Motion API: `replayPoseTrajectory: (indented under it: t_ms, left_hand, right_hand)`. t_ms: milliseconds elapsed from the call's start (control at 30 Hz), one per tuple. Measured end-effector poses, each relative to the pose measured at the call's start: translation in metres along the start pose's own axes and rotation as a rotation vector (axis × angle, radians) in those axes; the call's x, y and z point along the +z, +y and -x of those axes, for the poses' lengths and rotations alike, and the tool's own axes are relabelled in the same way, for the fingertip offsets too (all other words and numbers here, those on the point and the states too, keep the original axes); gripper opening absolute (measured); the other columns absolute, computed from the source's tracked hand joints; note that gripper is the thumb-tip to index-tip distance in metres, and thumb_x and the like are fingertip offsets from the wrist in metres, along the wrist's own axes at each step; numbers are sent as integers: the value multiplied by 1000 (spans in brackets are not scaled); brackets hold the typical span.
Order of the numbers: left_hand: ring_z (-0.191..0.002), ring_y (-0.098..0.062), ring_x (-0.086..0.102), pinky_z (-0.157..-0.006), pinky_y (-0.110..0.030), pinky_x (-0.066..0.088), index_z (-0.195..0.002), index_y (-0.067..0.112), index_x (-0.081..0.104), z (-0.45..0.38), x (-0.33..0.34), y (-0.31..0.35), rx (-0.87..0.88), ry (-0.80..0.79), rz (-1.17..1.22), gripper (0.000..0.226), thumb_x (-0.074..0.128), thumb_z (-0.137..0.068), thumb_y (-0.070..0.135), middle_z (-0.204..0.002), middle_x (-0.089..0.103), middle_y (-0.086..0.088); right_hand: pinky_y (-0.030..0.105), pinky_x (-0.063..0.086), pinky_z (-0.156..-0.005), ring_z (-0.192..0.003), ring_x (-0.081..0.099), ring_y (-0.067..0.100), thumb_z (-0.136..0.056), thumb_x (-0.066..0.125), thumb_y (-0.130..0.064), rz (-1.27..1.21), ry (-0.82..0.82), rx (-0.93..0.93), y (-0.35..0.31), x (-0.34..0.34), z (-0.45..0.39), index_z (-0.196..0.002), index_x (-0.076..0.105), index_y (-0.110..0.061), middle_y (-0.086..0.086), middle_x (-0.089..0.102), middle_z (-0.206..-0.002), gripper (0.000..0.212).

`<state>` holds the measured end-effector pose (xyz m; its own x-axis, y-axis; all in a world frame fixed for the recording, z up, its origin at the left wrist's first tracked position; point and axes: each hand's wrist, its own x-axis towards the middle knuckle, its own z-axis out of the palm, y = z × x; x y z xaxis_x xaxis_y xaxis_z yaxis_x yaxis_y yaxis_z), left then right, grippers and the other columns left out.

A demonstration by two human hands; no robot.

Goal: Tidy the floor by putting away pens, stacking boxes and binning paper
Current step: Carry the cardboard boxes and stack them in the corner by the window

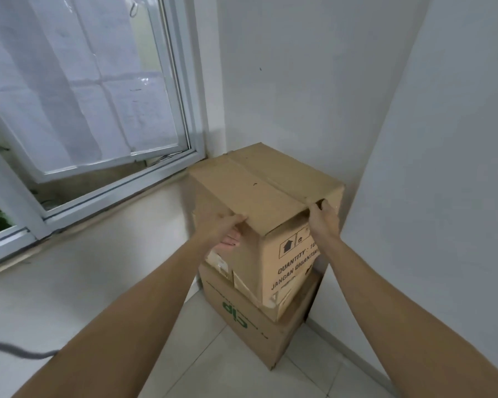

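Observation:
A stack of brown cardboard boxes stands in the corner of the room. The top box (270, 179) has black print on its near side and sits on a smaller middle box (282, 307). Under both is a bottom box (242, 326) with green lettering. My left hand (224, 225) grips the top box at its near left edge, fingers curled under the flap. My right hand (322, 215) holds the near right top edge, thumb on top. No pens or paper show in view.
White walls (285, 81) close the corner behind and to the right of the stack. An open window (98, 116) with a white frame is at the left. A grey cable (18, 351) lies at the lower left. Pale floor tiles (213, 369) lie in front of the stack.

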<state>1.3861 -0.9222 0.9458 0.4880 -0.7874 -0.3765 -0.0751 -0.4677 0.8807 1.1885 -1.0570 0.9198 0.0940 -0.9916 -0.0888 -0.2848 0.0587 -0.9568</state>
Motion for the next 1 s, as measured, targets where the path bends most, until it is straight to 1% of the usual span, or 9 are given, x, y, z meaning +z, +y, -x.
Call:
replayPoseTrajectory:
  t_ms: [67,133,233,333,433,600,800,933,1000]
  left_hand:
    - [-79,-26,74,-85,-44,61,-111,-1,67,-21,-4,6,25,-23,-35,55,69,-90,49,-95,77,-15]
    - [-85,-24,71,-84,-43,61,-120,3,63,-42,-15,11,9,-67,-70,60,66,-89,55,-106,74,-15]
    - [-103,-29,66,-71,-36,62,-142,18,47,-77,-40,17,-36,-121,-54,86,68,-78,71,-134,58,-13]
    - [-112,-42,61,-72,-44,62,-152,30,26,-111,-61,23,-65,-140,143,101,75,-73,69,-154,34,-17]
    - [-96,-38,70,-70,-46,63,-156,19,15,-144,-70,35,-48,-200,203,108,79,-76,55,-148,36,-22]
    - [-61,-22,69,-66,-47,63,-157,13,3,-175,-68,39,-20,-167,202,108,78,-83,35,-123,52,-2]
    - [-71,-29,76,-62,-42,63,-157,11,17,-188,-64,24,44,-167,189,112,82,-75,51,-144,50,-16]
    - [-84,-29,75,-66,-42,64,-158,8,13,-189,-56,22,63,-124,159,105,72,-85,55,-119,60,-10]
    - [-99,-29,70,-74,-43,63,-159,10,-2,-186,-49,17,56,-108,99,104,61,-91,57,-125,55,-10]
  right_hand:
    - [41,43,-108,-125,53,22,-83,57,-74,-88,-62,-6,-9,16,-9,-141,46,-10,4,55,-141,87]
    - [44,41,-112,-130,50,23,-63,68,-80,-47,-66,-9,-18,32,-22,-143,40,-14,2,51,-142,108]
    - [46,47,-107,-121,54,24,-58,81,-60,15,3,-44,-26,53,-45,-134,40,-23,0,53,-134,94]
    - [46,46,-109,-126,54,24,-71,78,-46,-31,90,-45,-26,63,-66,-147,37,-27,-3,54,-139,88]
    - [43,49,-108,-124,59,19,-75,75,-44,-109,78,-45,-27,66,-81,-151,39,-34,-6,60,-139,85]
    - [33,48,-106,-124,58,14,-91,69,-38,-106,48,-16,-14,80,-87,-156,32,-34,-6,58,-142,75]
    - [44,47,-111,-127,57,18,-95,58,-38,-75,115,70,-11,89,-103,-159,23,-39,-8,56,-146,73]
    - [36,48,-106,-126,58,18,-94,62,-41,44,195,84,-26,90,-87,-151,44,-29,-7,61,-139,61]
    - [31,48,-98,-117,61,16,-97,62,-41,57,218,76,-29,91,-72,-141,57,-23,-8,66,-126,47]
